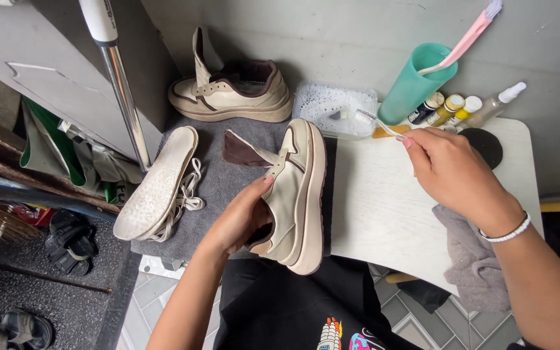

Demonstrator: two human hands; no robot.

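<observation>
Left hand [244, 217] inside cream sneaker [296, 194], fingers gripping it tilted over grey mat [218, 185]. Right hand [452, 172], fingers pinched on toothbrush [377, 121], bristles near soapy tray [333, 109] on bench [384, 214].

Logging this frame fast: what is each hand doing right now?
Left hand: closed on the cream sneaker, fingers inside its opening.
Right hand: closed on a toothbrush, bristles at the clear tray.

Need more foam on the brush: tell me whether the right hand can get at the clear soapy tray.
Probably yes. The right hand holds the toothbrush with its bristles at the edge of the clear tray, with nothing between them.
</observation>
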